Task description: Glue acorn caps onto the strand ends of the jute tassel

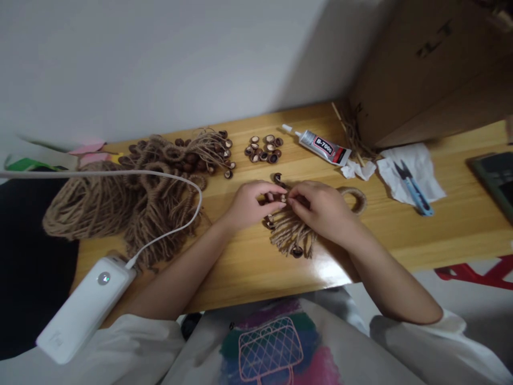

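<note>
My left hand (249, 203) is closed in a pinch around a half nutshell (282, 198), brown outside and pale inside. My right hand (326, 209) meets it from the right, thumb and forefinger pressed together at the shell; what they pinch is too small to make out. Beneath the hands lies a fringe of jute twine strands (289, 235), partly covered by my right hand. A twine-wrapped ring (358, 201) shows just beyond that hand. Dark half shells lie around the fringe: one (297, 252) at its lower end, another (277, 177) above the fingers.
Several half shells (264, 148) form a group near the wall, beside a B-7000 glue tube (324, 147). Blue thread snips (414, 190) rest on white tissue (435, 176). Twine bundles (94, 200) fill the left, near a cabled white power bank (86, 310). A cardboard box (425, 80) stands back right.
</note>
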A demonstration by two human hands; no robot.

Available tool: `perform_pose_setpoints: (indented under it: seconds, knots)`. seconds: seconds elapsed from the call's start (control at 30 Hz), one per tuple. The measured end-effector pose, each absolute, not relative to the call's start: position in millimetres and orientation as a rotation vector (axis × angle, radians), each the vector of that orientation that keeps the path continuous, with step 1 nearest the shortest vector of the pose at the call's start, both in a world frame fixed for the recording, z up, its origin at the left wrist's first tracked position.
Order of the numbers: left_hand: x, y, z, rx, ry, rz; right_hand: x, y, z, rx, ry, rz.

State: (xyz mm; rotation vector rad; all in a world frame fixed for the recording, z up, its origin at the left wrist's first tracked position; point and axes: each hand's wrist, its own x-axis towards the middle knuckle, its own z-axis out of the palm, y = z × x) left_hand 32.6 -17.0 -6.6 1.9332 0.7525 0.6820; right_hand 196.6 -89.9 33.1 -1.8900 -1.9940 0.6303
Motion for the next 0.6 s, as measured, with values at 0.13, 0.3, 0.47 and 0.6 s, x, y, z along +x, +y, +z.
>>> perform_pose_setpoints:
  seconds: [0.13,0.3,0.47,0.6]
  knots:
    - [32.1,-16.9,-6.4,1.925,0.741,0.685,198.1,-90.4,31.7,-1.860,-1.994,0.615]
    - [32.0,-18.3,-3.6,1.906,0.750,0.672,198.4,-90.1,31.3,-1.846,-2.009,0.610]
    - [32.6,-20.1,-0.5,1.900,0.773,0.675,198.5,-89.6,32.0,-1.836,-2.014,0.629]
    - [32.0,-20.1,-1.7,1.894,0.757,0.691,199.2,-89.4,31.6,-1.828,-1.999,0.661]
